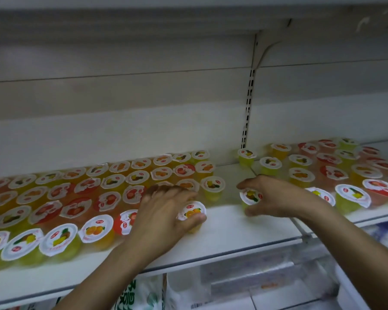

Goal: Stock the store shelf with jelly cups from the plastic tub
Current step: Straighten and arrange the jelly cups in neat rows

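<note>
Both hands are on the shelf [233,233], each setting down one jelly cup in the bare gap between two stocked blocks. The left hand [164,211] curls round an orange cup [192,212], thumb against its near side and fingers over the far side, just right of the left block of cups [76,198]. The right hand [276,198] pinches a yellow cup [251,196] from above, fingers arched over the lid and thumb low on the wall; it sits a little left of the right block [345,171]. Both grips look closed on their cups — neither is let go yet.

The cups look light and small, with thin plastic walls that would probably flex under a hard squeeze, and a peel-off film lid (the weak spot, I'd judge). Best held by the stiffer rim or the sides, not by pressing on the film. The smooth walls could slip — a gentle wrap-round hold suits them. The tub is not in view.
</note>
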### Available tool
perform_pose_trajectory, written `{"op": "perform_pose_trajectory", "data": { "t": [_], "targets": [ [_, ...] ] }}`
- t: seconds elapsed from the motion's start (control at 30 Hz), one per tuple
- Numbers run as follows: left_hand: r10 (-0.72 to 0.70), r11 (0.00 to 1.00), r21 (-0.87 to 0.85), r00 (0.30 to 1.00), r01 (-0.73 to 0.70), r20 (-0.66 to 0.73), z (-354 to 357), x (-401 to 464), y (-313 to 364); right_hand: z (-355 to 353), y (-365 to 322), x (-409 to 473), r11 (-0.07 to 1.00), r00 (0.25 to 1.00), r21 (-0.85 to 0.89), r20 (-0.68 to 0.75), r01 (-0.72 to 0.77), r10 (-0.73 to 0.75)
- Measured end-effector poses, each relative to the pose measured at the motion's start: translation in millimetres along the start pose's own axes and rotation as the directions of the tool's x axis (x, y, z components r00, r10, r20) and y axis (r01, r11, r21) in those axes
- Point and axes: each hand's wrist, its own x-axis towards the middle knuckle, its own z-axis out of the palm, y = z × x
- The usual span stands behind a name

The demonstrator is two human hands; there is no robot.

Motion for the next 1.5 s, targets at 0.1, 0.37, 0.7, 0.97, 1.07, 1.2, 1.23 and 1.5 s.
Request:
{"op": "perform_pose_trajectory", "data": {
  "t": [0.1,0.37,0.7,0.97,1.07,1.2,1.23,1.5],
  "targets": [
    [0.048,0.998,0.044,0.999,-0.047,-0.015,5,-7,1,16,-10,-4,0.999,0.988,-0.005,-0.149,0.04,-0.04],
    [0.04,0.998,0.041,0.998,-0.038,-0.057,10,-6,3,50,-53,-11,0.99,0.957,0.095,-0.281,0.101,-0.07],
    [0.031,0.999,0.026,0.999,-0.03,-0.038,0,-13,4,55,-51,-21,0.986,0.937,-0.005,-0.311,0.164,-0.158],
    [-0.102,0.981,-0.157,0.992,0.113,0.077,-21,70,12,-13,17,48,0.978,0.948,0.136,-0.3,0.157,-0.111],
    [-0.107,0.983,-0.134,0.988,0.122,0.113,-5,113,7,-26,48,93,0.998,0.97,-0.06,-0.238,0.034,-0.047],
    [-0.092,0.995,0.064,0.978,0.082,0.185,18,149,8,-28,65,132,0.962,0.993,-0.274,-0.112,-0.009,-0.022],
    [-0.103,0.992,0.09,0.974,0.086,0.203,23,155,8,-26,66,138,0.967,0.994,-0.254,-0.101,0.014,-0.041],
    [-0.135,0.99,0.064,0.964,0.123,0.228,37,167,-3,-5,44,174,0.984,0.962,-0.022,-0.206,0.178,-0.179]
  ]
}}
